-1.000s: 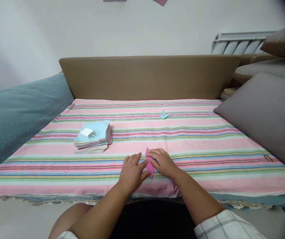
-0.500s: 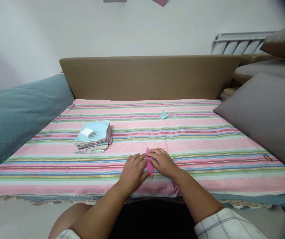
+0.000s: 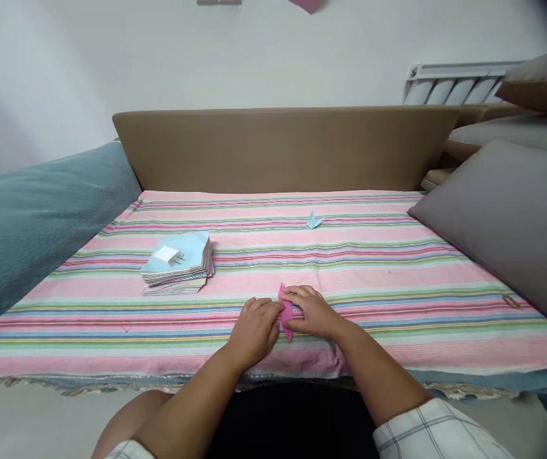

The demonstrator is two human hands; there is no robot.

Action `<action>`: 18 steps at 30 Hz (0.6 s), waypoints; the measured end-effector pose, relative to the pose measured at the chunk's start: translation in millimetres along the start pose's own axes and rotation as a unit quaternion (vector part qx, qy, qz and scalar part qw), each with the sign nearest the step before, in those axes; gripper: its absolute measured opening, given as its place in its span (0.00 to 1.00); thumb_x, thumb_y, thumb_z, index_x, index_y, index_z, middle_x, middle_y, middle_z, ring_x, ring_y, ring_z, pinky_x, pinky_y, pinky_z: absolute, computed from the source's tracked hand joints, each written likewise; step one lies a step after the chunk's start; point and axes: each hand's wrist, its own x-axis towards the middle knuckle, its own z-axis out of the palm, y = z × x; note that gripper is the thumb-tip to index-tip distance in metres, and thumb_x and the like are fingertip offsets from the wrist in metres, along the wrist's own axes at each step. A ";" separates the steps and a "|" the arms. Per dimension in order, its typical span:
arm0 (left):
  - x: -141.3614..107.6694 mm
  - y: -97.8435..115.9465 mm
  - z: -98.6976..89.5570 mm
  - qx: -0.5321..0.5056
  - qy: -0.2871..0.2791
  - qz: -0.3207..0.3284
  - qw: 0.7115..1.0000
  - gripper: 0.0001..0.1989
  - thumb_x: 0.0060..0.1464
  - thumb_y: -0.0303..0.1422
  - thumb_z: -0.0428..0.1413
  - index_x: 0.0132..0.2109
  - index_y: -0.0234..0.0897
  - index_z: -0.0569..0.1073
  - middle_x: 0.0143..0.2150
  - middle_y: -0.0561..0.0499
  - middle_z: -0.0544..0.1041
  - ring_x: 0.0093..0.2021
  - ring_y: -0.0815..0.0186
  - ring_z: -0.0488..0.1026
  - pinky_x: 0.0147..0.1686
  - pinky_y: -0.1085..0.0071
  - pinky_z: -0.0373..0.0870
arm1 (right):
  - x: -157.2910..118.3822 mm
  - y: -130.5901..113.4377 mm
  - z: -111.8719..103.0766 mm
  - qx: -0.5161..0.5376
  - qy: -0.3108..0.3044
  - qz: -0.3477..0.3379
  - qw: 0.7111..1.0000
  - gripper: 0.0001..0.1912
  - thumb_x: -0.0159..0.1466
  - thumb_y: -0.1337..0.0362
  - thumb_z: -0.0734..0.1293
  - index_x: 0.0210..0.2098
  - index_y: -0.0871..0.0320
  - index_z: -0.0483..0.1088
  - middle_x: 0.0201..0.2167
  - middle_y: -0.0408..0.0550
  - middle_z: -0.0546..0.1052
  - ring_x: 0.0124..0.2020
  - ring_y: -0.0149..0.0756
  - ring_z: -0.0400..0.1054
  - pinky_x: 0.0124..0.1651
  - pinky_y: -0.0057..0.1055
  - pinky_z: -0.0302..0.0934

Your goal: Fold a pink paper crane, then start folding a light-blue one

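Observation:
A narrow piece of folded pink paper [image 3: 287,314] lies on the striped cloth in front of me, pointed at its far and near ends. My right hand [image 3: 312,312] grips it from the right, thumb near the lower part and index finger by the upper tip. From the left, my left hand [image 3: 255,328] has its fingers drawn together on the paper's left edge; its thumb is partly hidden. Farther back sits a small light-blue folded paper figure [image 3: 314,220] with pointed parts.
A stack of coloured paper sheets [image 3: 178,271] lies to the left, with a white plug adapter [image 3: 168,255] on top. Grey cushion [image 3: 503,223] at right, blue-green padded side [image 3: 48,217] at left, brown backrest [image 3: 283,150] behind. A small brown ring-like item [image 3: 511,301] lies on the right.
My right thumb has moved down along the pink paper toward its near end. My left fingers have drawn closer together, and the left thumb has pulled back from the paper's lower part.

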 end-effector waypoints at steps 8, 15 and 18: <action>2.0 2.4 4.0 0.073 -0.017 0.029 0.997 0.24 0.50 0.26 0.52 0.55 0.43 0.66 0.56 0.50 0.68 0.53 0.57 0.62 0.56 0.54 0.53 | -1.6 4.4 0.4 0.044 0.009 0.001 0.999 0.46 0.43 0.47 0.73 0.58 0.53 0.58 0.56 0.52 0.64 0.57 0.49 0.54 0.56 0.46 0.50; 1.0 5.5 6.3 0.104 -0.004 0.030 0.994 0.20 0.51 0.27 0.53 0.52 0.44 0.68 0.56 0.51 0.68 0.52 0.58 0.62 0.56 0.52 0.53 | -3.4 7.1 -6.5 0.065 0.030 -0.054 0.996 0.21 0.59 0.51 0.65 0.48 0.53 0.67 0.52 0.50 0.68 0.55 0.43 0.58 0.55 0.42 0.53; 0.1 5.2 7.8 0.110 0.002 0.030 0.993 0.18 0.50 0.26 0.53 0.49 0.44 0.70 0.55 0.50 0.69 0.53 0.58 0.62 0.56 0.52 0.54 | -2.5 3.7 -4.5 0.026 0.036 -0.049 0.998 0.19 0.61 0.51 0.63 0.47 0.53 0.68 0.52 0.50 0.68 0.55 0.42 0.57 0.55 0.43 0.52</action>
